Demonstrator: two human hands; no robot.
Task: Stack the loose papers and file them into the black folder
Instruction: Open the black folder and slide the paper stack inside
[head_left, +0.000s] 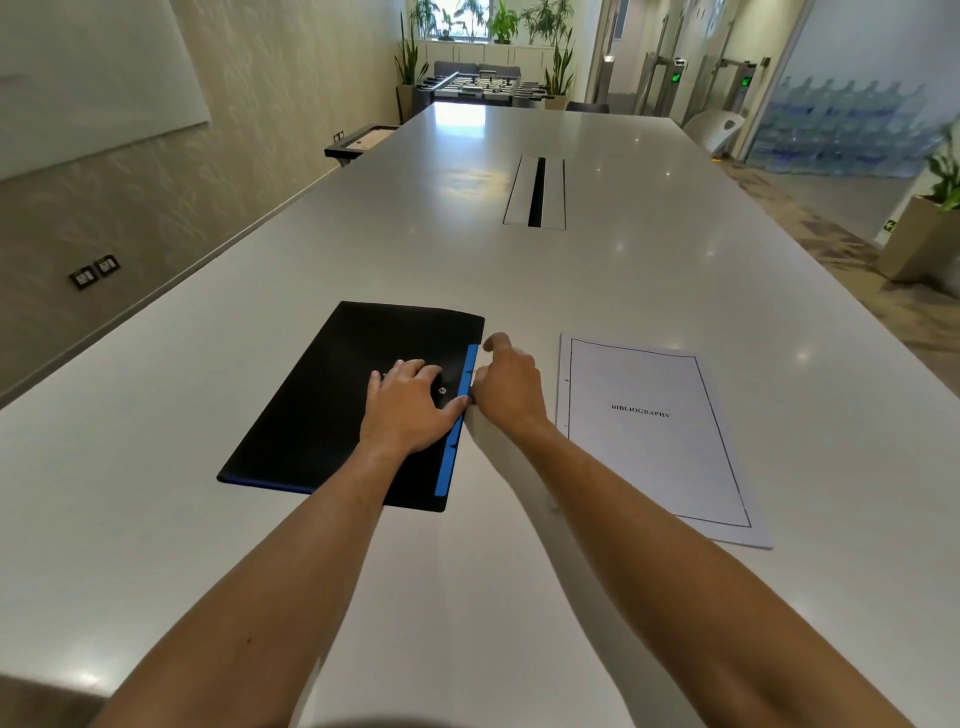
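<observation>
1. We see the black folder (332, 395) lying flat and closed on the white desk (597, 280), towards the near edge and a little left of the middle, its long sides angled away from us.
2. A blue strip (457, 426) runs along the folder's right edge, and a small metal snap (442, 391) shows on the cover close to that edge.
3. Our left hand (408, 408) rests palm down on the cover, fingers spread flat, its thumb reaching to the blue strip; it presses on the folder and grips nothing.
4. Our right hand (506, 382) is just beside the folder's right edge, its fingers curled in at the blue strip. We cannot tell whether they pinch the edge or only touch it.
5. The two hands sit close together, nearly touching at the strip.
6. The papers (654, 436) lie as one squared stack on the desk, to the right of the folder and apart from it, nearer the desk's right edge. The top sheet has a thin black border and the word "BIBLIOGRAPHY" printed at its middle.
7. A slotted cable hatch (535, 192) is set into the desk farther back, along its centre.
</observation>
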